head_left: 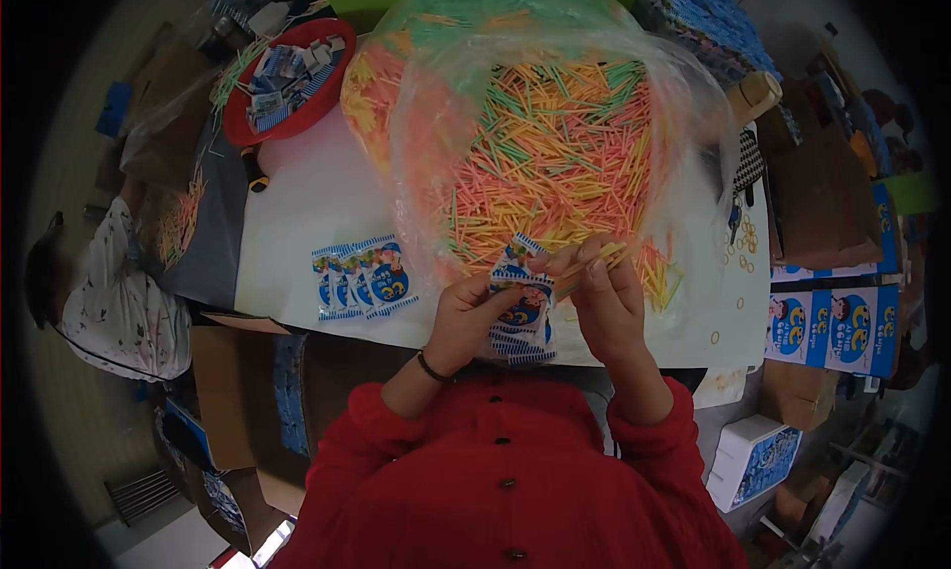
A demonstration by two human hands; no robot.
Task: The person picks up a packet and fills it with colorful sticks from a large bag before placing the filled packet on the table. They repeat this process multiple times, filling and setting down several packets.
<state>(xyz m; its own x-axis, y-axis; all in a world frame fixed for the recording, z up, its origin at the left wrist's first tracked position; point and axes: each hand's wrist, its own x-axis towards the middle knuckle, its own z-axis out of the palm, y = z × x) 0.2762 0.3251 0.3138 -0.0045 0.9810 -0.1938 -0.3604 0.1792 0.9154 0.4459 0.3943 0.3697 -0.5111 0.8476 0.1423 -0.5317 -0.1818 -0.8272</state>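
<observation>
My left hand (464,321) is closed on a small blue and white printed packet (523,316) at the table's front edge. Just to its right, my right hand (606,297) pinches a few thin yellow-orange sticks (575,278) beside the packet. Behind both hands a large clear plastic bag (421,163) lies open, full of pink, yellow, orange and green sticks (555,153). Left of my hands, several similar printed packets (365,278) overlap in a row on the white table (307,198).
A red basin (238,123) of small packets stands at the back left, near a black and yellow tool (255,170). Rubber bands (743,242) lie at the right. Printed boxes (832,329) are stacked beyond. Another person (124,292) is at the far left.
</observation>
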